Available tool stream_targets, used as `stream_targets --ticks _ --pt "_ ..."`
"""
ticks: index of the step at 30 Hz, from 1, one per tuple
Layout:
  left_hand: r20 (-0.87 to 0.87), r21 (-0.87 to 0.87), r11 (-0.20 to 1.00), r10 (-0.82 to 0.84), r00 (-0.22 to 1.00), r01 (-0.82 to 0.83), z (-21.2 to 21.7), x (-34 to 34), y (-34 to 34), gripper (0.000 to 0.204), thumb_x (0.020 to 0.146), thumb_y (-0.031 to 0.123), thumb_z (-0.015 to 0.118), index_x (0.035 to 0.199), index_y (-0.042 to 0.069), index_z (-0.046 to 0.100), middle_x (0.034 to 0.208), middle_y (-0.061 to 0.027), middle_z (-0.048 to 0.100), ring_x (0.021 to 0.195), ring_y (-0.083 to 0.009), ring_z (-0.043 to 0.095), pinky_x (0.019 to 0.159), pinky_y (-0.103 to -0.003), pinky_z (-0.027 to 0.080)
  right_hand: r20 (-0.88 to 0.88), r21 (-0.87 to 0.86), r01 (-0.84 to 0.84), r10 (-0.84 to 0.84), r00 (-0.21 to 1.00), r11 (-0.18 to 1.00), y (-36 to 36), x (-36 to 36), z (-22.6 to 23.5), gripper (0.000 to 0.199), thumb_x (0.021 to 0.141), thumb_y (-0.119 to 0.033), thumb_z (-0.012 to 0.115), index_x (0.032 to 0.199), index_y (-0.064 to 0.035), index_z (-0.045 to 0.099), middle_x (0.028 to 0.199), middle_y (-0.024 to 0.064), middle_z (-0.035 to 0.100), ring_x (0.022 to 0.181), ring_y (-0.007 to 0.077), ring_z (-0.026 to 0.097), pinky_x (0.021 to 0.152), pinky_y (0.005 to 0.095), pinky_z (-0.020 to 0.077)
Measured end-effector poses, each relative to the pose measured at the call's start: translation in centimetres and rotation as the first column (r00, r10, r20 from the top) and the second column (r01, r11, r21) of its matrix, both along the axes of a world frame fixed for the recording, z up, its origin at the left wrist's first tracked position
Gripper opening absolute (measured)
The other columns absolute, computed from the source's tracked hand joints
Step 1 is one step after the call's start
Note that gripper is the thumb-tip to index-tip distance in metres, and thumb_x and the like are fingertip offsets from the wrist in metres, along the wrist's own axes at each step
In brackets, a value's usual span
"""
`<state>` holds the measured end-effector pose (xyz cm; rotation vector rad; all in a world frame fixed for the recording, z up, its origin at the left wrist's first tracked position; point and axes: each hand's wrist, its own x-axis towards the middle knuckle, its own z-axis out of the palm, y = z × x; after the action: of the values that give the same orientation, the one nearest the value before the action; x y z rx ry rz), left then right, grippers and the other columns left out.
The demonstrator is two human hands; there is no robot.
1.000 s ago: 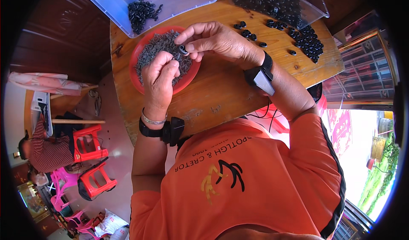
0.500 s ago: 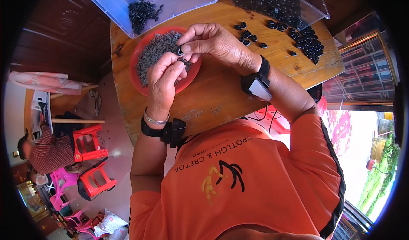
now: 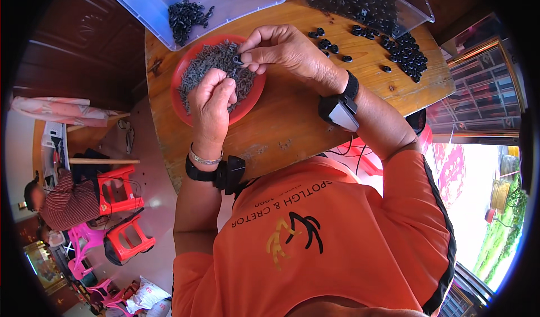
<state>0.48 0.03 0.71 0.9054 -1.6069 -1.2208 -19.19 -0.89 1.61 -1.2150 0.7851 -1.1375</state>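
Head view looks straight down on a round wooden table (image 3: 292, 126), and everything sits relative to the red dish (image 3: 185, 75) of small dark pins on it. Above the dish's right rim, the right hand (image 3: 287, 50) pinches a small black ring (image 3: 238, 60) between thumb and forefinger. Just over the dish's middle, the left hand (image 3: 211, 100) is closed narrowly on a thin pin, too small to make out. Done well, I'd judge, both hands stay over the dish so drops land there. Loose black rings (image 3: 405, 52) lie well right of it; a clear tray (image 3: 140, 5) sits beyond.
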Motion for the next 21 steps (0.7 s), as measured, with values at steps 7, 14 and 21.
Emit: stream_targets --ticks 7,14,21 --pt "0.022 0.011 1.0 0.011 1.0 -0.011 -0.19 -0.05 -0.09 0.013 0.085 0.007 0.052 0.074 0.002 0.051 0.059 0.0016 0.046 0.055 -0.0052 0.041 0.05 -0.022 0.033 -0.096 -0.059 0.004 -0.009 0.995 0.998 0.13 0.41 -0.05 0.013 0.083 -0.007 0.067 0.094 -0.0018 0.065 0.08 0.0025 0.066 0.072 0.0078 0.061 0.068 0.0214 0.0507" --pt "0.062 -0.022 1.0 0.014 0.998 -0.013 0.03 -0.14 0.07 0.014 0.086 0.007 0.052 0.073 0.001 0.05 0.058 0.0018 0.045 0.054 -0.0051 0.04 0.049 -0.022 0.033 -0.132 -0.081 0.004 -0.014 0.991 0.997 0.2 0.46 -0.03 0.012 0.084 -0.005 0.065 0.095 -0.0009 0.065 0.083 0.002 0.065 0.073 0.0069 0.059 0.07 0.0209 0.0497" --pt "0.072 -0.044 0.999 0.028 0.997 -0.025 0.0 -0.29 0.14 0.014 0.085 0.005 0.051 0.072 0.001 0.048 0.057 0.0015 0.044 0.054 -0.0052 0.039 0.048 -0.022 0.032 -0.133 -0.09 0.0 -0.012 0.991 0.996 0.15 0.47 -0.16 0.012 0.084 -0.004 0.065 0.095 -0.0011 0.065 0.083 0.0017 0.065 0.074 0.0066 0.059 0.07 0.0207 0.0496"
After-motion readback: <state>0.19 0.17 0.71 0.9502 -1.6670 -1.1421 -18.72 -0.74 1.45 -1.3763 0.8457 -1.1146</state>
